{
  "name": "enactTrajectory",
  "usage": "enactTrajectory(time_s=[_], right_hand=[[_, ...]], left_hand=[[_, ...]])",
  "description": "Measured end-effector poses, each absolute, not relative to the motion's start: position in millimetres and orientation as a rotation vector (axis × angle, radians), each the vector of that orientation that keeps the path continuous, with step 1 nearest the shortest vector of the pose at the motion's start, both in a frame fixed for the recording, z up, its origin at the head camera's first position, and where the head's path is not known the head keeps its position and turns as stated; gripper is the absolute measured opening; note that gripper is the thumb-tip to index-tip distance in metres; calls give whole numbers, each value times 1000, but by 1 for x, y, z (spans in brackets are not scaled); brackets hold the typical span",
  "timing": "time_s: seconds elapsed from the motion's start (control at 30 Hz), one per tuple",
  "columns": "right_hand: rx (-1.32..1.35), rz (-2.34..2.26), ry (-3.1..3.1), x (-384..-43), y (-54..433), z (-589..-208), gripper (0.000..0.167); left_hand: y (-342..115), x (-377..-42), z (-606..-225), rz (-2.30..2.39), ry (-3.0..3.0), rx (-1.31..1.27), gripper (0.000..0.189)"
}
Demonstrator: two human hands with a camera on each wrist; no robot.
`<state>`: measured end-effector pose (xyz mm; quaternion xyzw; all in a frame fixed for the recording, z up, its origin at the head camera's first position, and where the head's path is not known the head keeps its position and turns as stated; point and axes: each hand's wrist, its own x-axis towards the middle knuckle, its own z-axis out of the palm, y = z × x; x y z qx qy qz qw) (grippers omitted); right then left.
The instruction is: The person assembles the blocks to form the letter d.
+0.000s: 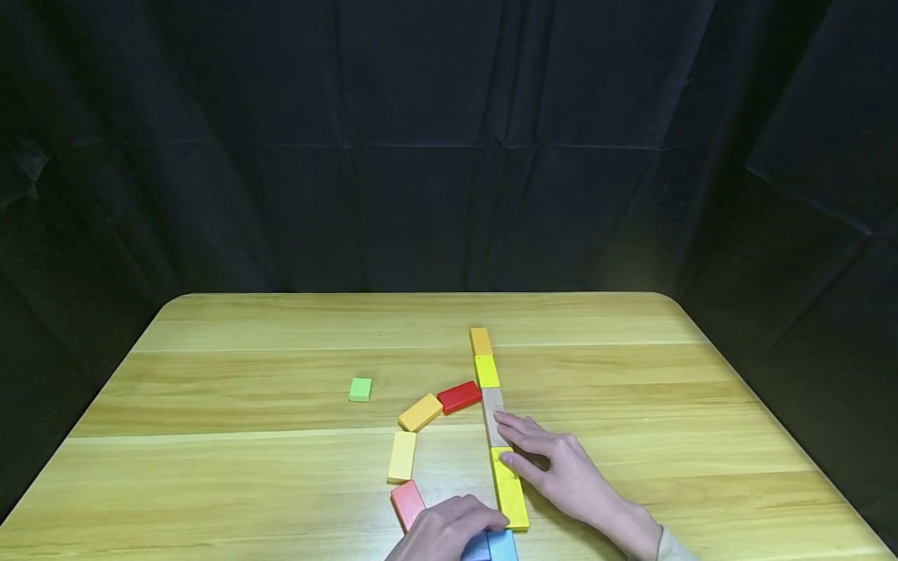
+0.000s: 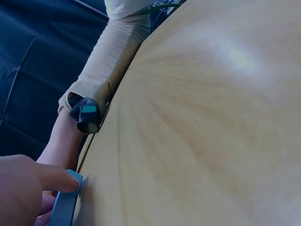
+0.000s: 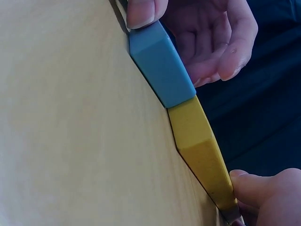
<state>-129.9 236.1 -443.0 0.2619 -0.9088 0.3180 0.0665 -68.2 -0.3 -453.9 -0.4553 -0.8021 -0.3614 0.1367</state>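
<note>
The blue block (image 1: pixel 491 545) lies flat at the near edge of the wooden table (image 1: pixel 631 374), its far end butting against the near end of a yellow block (image 1: pixel 510 491). Together they form the near end of a straight row running away from the person: a pale wood block (image 1: pixel 492 413), a second yellow block (image 1: pixel 486 371) and an orange block (image 1: pixel 480 341) follow end to end. Left of the row, loose pieces lie apart from it: a red block (image 1: pixel 459 396), an orange-yellow block (image 1: pixel 420 412), a pale yellow block (image 1: pixel 402 456), a salmon block (image 1: pixel 408 503) and, well apart, a small green block (image 1: pixel 361 389).

The left hand (image 1: pixel 442 530) covers the blue block's left side, fingers curled round it, one fingertip on its top edge. The right hand (image 1: pixel 554 467) rests on the row with fingers nearly straight, touching the pale wood block and the far end of the first yellow block; it grasps nothing. The blue block is a matte light blue with bevelled edges.
</note>
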Motion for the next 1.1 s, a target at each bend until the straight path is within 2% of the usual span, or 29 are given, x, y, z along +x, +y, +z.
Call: enactTrajectory(time_s=[0.73,0.87,1.1], right_hand=[[787,957,-2749,-131,235,-442,45],[793,951,-2738,-130,235,-442,45],[778,963,-2759,-130,235,-442,46]], left_hand=[[-4,-70,-452,-1069,-2306,-1329,41],[-12,-75,-440,-1119,-2321,-1173,38],[-46,-103,-414,-1197,-2485,-698,33]])
